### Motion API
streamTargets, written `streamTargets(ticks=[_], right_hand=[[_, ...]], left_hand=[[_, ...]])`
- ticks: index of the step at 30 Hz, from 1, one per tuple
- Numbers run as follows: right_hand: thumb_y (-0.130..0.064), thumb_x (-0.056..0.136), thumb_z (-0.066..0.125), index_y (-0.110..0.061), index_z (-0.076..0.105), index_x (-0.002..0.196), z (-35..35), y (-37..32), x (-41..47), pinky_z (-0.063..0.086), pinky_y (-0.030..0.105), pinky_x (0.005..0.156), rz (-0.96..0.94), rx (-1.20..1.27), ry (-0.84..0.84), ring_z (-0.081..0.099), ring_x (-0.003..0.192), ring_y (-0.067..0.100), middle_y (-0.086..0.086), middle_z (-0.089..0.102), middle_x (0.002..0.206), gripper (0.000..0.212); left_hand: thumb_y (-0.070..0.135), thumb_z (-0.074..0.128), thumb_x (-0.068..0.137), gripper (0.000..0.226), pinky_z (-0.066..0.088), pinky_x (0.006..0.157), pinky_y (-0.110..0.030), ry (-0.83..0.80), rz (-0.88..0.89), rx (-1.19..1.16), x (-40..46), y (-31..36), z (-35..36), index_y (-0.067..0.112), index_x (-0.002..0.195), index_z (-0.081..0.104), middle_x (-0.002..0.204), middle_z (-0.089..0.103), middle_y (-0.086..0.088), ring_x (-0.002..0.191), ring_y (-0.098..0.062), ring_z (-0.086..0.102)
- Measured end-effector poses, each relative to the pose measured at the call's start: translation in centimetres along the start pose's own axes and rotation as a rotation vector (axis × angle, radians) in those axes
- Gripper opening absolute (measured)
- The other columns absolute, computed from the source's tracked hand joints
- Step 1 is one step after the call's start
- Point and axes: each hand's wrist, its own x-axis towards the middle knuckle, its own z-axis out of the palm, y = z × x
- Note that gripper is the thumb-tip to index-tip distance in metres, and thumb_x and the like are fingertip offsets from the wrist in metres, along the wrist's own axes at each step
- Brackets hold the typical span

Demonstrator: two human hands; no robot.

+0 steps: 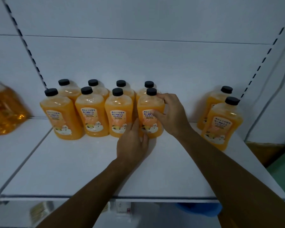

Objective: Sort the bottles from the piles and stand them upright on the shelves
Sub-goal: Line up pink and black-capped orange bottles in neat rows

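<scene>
On the white shelf (56,170), ten orange bottles upright, left hand (132,142) and right hand (169,114) grip clamped on one bottle (149,112).

Shop, white slotted shelving (89,162), rows of identical orange bottles (90,112)

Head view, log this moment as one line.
both hands on front bottle | upright on shelf | fourth in front row

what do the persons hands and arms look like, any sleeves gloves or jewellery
Both arms are bare from the frame's lower edge to the wrists: no sleeves show. The left hand and right hand wear no gloves, and no rings, watch or bracelet show on the parts in view. The arms are slim, with no visible markings.
</scene>
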Motion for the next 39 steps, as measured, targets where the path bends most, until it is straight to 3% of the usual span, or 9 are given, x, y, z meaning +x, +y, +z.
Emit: streamTargets(ticks=[6, 10, 13, 16, 20, 24, 28, 33, 39], right_hand=[[-0.026, 0.082, 0.074, -0.018, 0.049, 0.132, 0.2, 0.3, -0.1, 0.040, 0.023, 0.091, 0.016, 0.003, -0.011, 0.050, 0.114, 0.016, 0.002, 0.048, 0.126, 0.057], [-0.031, 0.083, 0.071, -0.026, 0.044, 0.137, -0.8, 0.0, -0.6, 0.045, 0.033, 0.097, 0.023, -0.044, -0.059, 0.048, 0.119, 0.015, -0.002, 0.048, 0.132, 0.061], [-0.035, 0.084, 0.070, -0.028, 0.038, 0.143, -3.0, 0.4, -2.2, 0.041, 0.030, 0.096, 0.003, -0.038, -0.067, 0.045, 0.123, 0.012, -0.001, 0.048, 0.137, 0.068], [-0.033, 0.084, 0.070, -0.021, 0.043, 0.141, -6.3, 1.5, -3.9, 0.042, 0.027, 0.096, 0.045, -0.106, 0.021, 0.049, 0.119, 0.010, -0.001, 0.052, 0.136, 0.064], [-0.030, 0.083, 0.071, -0.020, 0.062, 0.114, -11.3, 3.3, -6.3, 0.045, 0.018, 0.076, 0.149, -0.205, 0.283, 0.057, 0.089, 0.005, -0.008, 0.063, 0.101, 0.034], [-0.026, 0.082, 0.072, -0.017, 0.057, 0.114, -14.2, 5.3, -8.2, 0.052, 0.033, 0.078, 0.211, -0.339, 0.483, 0.056, 0.095, 0.015, -0.001, 0.053, 0.109, 0.036], [-0.035, 0.082, 0.073, -0.021, 0.040, 0.140, -14.7, 7.0, -8.2, 0.045, 0.036, 0.096, 0.340, -0.253, 0.346, 0.048, 0.118, 0.019, 0.004, 0.046, 0.132, 0.068], [-0.030, 0.083, 0.072, -0.022, 0.042, 0.140, -13.1, 7.5, -7.4, 0.035, 0.024, 0.092, 0.328, -0.175, 0.287, 0.050, 0.115, 0.019, 0.005, 0.050, 0.128, 0.065], [-0.032, 0.078, 0.076, -0.026, 0.050, 0.132, -11.7, 6.9, -6.3, 0.039, 0.024, 0.089, 0.271, -0.110, 0.298, 0.047, 0.102, 0.006, -0.002, 0.054, 0.123, 0.060]], left_hand=[[0.040, 0.052, 0.092, 0.028, 0.048, 0.067, -0.024, 0.030, -0.033, 0.028, -1.0, 0.1, 1.0, 0.025, 0.115, 0.045, 0.104, 0.064, 0.006, 0.085, -0.013, 0.062], [0.040, 0.052, 0.092, 0.024, 0.051, 0.068, -0.023, -0.111, 0.146, -0.004, -0.7, 0.8, 2.3, 0.023, 0.109, 0.052, 0.100, 0.064, 0.006, 0.083, -0.012, 0.060], [0.044, 0.049, 0.090, 0.035, 0.047, 0.073, -0.022, -0.224, 0.177, -0.059, 0.0, 1.9, 4.1, 0.022, 0.118, 0.050, 0.109, 0.062, 0.005, 0.091, -0.012, 0.060], [0.039, 0.057, 0.090, 0.043, 0.044, 0.085, -0.023, -0.317, 0.127, -0.222, 0.6, 3.8, 6.3, 0.023, 0.128, 0.045, 0.119, 0.058, 0.005, 0.102, -0.011, 0.056], [0.034, 0.064, 0.089, 0.063, 0.039, 0.092, -0.024, -0.420, 0.075, -0.346, 1.3, 6.4, 9.1, 0.016, 0.143, 0.036, 0.139, 0.049, 0.000, 0.113, -0.008, 0.049], [0.029, 0.066, 0.089, 0.068, 0.040, 0.097, -0.026, -0.518, 0.058, -0.437, 1.5, 9.0, 11.1, 0.025, 0.147, 0.032, 0.144, 0.044, 0.007, 0.123, -0.014, 0.048], [0.027, 0.066, 0.089, 0.052, 0.045, 0.083, -0.012, -0.562, 0.078, -0.608, 0.9, 10.6, 11.4, 0.055, 0.126, 0.041, 0.122, 0.056, 0.025, 0.107, -0.001, 0.056], [0.028, 0.065, 0.090, 0.049, 0.043, 0.082, -0.012, -0.511, 0.073, -0.561, 0.8, 10.4, 11.0, 0.038, 0.135, 0.047, 0.127, 0.057, 0.018, 0.107, -0.003, 0.055], [0.026, 0.063, 0.091, 0.049, 0.045, 0.083, -0.014, -0.468, 0.030, -0.552, 0.8, 9.1, 9.5, 0.036, 0.136, 0.047, 0.127, 0.058, 0.017, 0.110, -0.007, 0.057]])
